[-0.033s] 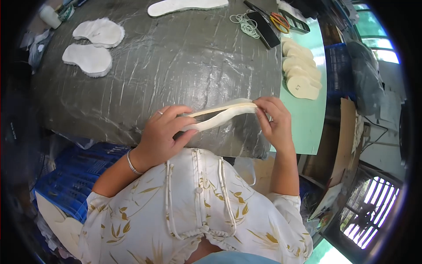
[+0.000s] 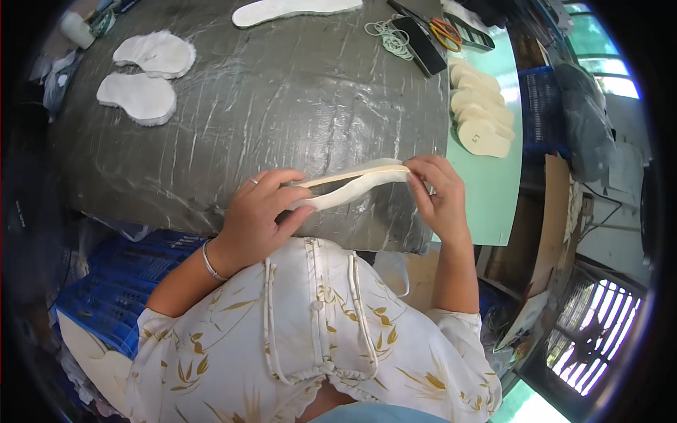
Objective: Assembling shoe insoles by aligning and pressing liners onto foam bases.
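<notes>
Cream piece (image 2: 356,171) & white piece (image 2: 352,192) were held edge-up betw. L hand (image 2: 261,204) and R hand (image 2: 438,194), over table (image 2: 233,120). R ends were pinched tog. by R thumb & fingers; L ends were gripped in L hand — gap visible betw. Beyond R hand, insoles (image 2: 483,137) were overlapped on green sheet (image 2: 486,190); fleecy pair (image 2: 144,97) was laid well beyond L hand, to its left.

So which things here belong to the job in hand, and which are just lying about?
Job: pale layers held by left hand and right hand; probably furry white soles, cream soles.

Seemingly lying about: orange-handled scissors, looped bands, white bottle, blue crate.
</notes>
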The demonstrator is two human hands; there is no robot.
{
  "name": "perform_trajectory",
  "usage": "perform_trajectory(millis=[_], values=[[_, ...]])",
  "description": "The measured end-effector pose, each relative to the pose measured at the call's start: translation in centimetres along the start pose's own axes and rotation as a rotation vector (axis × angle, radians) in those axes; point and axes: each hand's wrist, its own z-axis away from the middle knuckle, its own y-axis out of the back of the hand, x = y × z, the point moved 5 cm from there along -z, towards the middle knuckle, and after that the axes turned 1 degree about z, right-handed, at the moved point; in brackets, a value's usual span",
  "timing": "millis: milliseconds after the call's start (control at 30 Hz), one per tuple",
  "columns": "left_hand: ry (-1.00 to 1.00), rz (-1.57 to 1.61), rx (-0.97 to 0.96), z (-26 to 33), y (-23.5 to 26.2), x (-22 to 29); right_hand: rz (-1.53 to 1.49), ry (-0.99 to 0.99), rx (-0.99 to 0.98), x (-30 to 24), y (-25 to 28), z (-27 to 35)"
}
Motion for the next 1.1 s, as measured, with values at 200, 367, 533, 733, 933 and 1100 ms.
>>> perform_trajectory(millis=[200, 367, 533, 733, 933, 1100], values=[[-0.057, -0.072, 0.072, -0.5, -0.1, -0.1, -0.101, -0.064, -0.005, 1.5, -0.5, 2.3], [-0.086, -0.11, 0.03, -0.6, -0.9, -0.2, -0.089, -0.084, -0.027, 2.4, -1.1, 4.5], [-0.116, -0.07, 0.016, -0.6, -1.7, -0.2, -0.171, -0.114, -0.068, 2.4, -0.2, 4.4], [-0.103, -0.06, 0.026, -0.7, -1.9, -0.1, -0.236, 0.078, -0.142, -1.0, -3.0, 2.3], [-0.135, -0.064, 0.032, -0.4, -1.9, 0.1, -0.22, 0.079, -0.102, -1.5, -4.5, 2.7], [-0.119, -0.07, 0.023, -0.5, -2.0, -0.2, -0.288, 0.007, -0.122, -1.2, -4.9, 2.9]])
